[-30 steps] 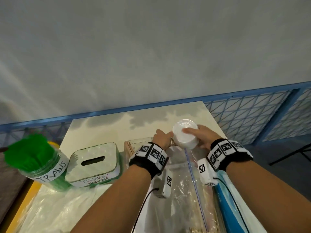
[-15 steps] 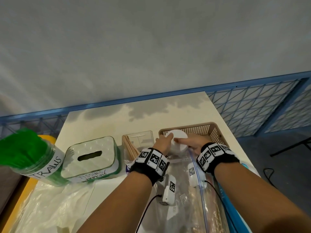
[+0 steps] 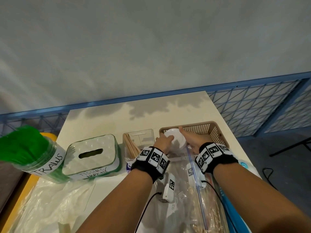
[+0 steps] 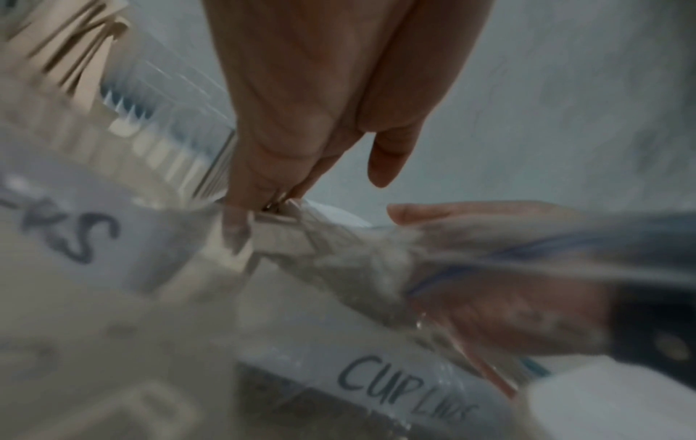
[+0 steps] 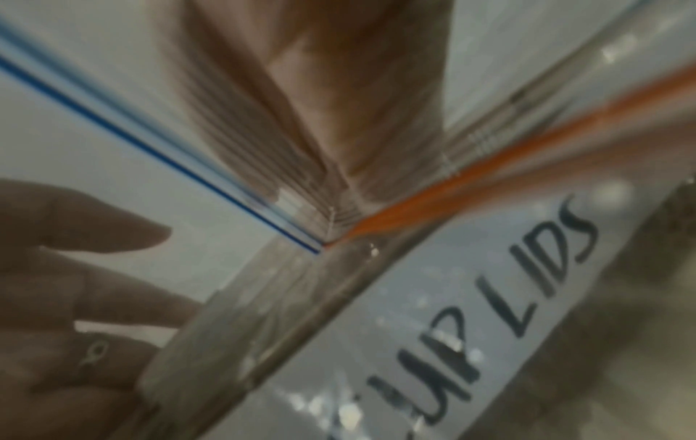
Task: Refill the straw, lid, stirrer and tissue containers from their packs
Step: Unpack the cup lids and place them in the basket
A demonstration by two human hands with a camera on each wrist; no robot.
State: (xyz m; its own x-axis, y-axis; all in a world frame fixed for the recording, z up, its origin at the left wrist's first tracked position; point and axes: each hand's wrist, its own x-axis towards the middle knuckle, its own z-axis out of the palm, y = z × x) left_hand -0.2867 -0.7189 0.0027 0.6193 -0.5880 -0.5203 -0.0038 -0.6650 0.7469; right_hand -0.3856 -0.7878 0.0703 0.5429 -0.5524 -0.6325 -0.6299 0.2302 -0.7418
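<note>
1. Over the preceding second, the stack of white plastic cup lids (image 3: 175, 139) had come down from above the table into the beige perforated plastic basket (image 3: 217, 132), both hands going with it.
2. The left hand (image 3: 164, 141) and right hand (image 3: 193, 140) flanked the stack, fingers fairly straight against its sides; whether either truly gripped it could not be told.
3. The basket's front carried a white label reading "CUP LIDS" (image 5: 501, 300), seen through a clear zip-top bag (image 3: 193, 190) lying under the wrists.
4. Judging by the table, the jar of green straws (image 3: 25, 148) looked full; the clear stirrer box (image 3: 143, 140) held only a few wooden stirrers (image 3: 131, 147), and the green tissue box (image 3: 94, 153) showed no tissue at its slot.
</note>
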